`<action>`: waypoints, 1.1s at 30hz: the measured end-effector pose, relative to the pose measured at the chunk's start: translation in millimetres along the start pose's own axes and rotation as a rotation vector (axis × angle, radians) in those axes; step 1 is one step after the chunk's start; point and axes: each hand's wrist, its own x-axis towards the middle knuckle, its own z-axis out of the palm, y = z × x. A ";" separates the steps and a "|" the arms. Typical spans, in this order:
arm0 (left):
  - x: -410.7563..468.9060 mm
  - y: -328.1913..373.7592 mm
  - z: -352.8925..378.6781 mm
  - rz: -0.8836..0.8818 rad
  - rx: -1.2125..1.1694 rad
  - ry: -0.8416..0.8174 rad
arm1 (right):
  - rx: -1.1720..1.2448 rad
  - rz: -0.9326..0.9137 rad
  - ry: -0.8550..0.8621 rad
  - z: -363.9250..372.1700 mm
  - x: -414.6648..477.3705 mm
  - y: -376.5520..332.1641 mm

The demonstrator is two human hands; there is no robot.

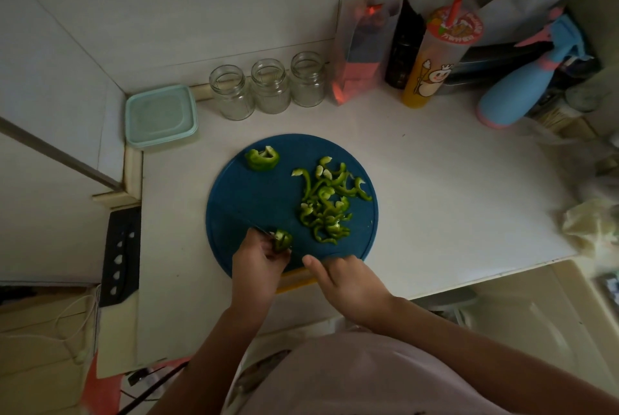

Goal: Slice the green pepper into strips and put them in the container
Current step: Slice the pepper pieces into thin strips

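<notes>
Near the front edge of the worktop [435, 197] sits a round blue cutting board [254, 200], slightly left of centre. Left hand [258, 264] is over the board's near-left part, fingers curled round a small pepper piece [283, 240] and pinning it to the board. A thin dark knife blade [264, 232] shows right beside that piece, touching it and angled toward the right hand [348, 284]. Right hand rests at the board's near edge with fingers curled down and thumb stuck out to the left. Its grip is hidden, so cannot tell whether it is clamped on the handle. A yellow bit [294, 280] peeks out under it; unclear what it is.

A pile of cut pepper strips [326, 203] lies on the right half of the board, loose and tangled. One bigger pepper chunk [263, 158] lies alone at the board's far-left rim, well apart from the pile.

The mint container [160, 116], lid on, sits in the far-left corner of the worktop, apart from the board. Three glass jars [269, 86] stand in a row along the back edge just right of it. Further right along the back are a dark bottle [402, 46], an orange drink cup [432, 59] and a blue spray bottle [522, 86].
</notes>
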 end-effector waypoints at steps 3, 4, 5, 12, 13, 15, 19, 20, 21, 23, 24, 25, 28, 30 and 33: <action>-0.2 -0.4 0.9 -0.014 0.019 0.003 | -0.055 -0.019 0.014 0.8 -1.6 2.8; -0.3 0.4 0.9 -0.019 0.019 0.005 | -0.083 -0.029 0.025 1.3 -1.4 3.5; -0.4 1.3 0.8 -0.021 0.015 0.005 | -0.109 -0.038 0.036 1.6 -1.4 3.8; -0.1 4.9 0.1 -0.008 0.026 -0.009 | -0.141 -0.034 0.047 0.7 -5.2 4.7; -0.2 5.1 -0.1 -0.006 0.028 -0.010 | -0.142 -0.033 0.047 0.4 -5.5 4.5; -0.5 5.5 0.8 0.001 0.018 -0.012 | -0.141 -0.029 0.047 -0.2 -5.5 5.0; -1.9 5.8 3.4 0.008 0.016 -0.002 | -0.109 -0.020 0.039 0.8 -5.9 7.0; -2.2 4.9 4.0 0.008 0.012 0.001 | -0.100 -0.017 0.036 1.3 -5.9 7.6; -2.5 3.8 4.6 0.007 0.004 0.002 | -0.089 -0.015 0.034 1.4 -6.0 7.7; -2.5 1.7 5.3 0.002 -0.007 0.004 | -0.065 -0.011 0.032 1.1 -6.2 7.4; -2.3 1.6 5.4 -0.001 -0.002 0.008 | -0.055 -0.010 0.030 1.2 -6.1 7.6; -2.1 2.1 5.3 0.000 0.005 0.013 | -0.048 -0.010 0.029 1.1 -6.1 7.6; -1.4 4.0 5.6 0.006 0.006 0.022 | -0.039 -0.009 0.028 0.6 -6.0 7.6; -0.8 3.8 6.2 0.011 0.012 0.024 | -0.046 -0.007 0.026 0.4 -5.8 6.9; -0.5 2.9 7.8 0.018 0.028 0.027 | -0.042 0.010 0.021 1.0 -5.6 8.2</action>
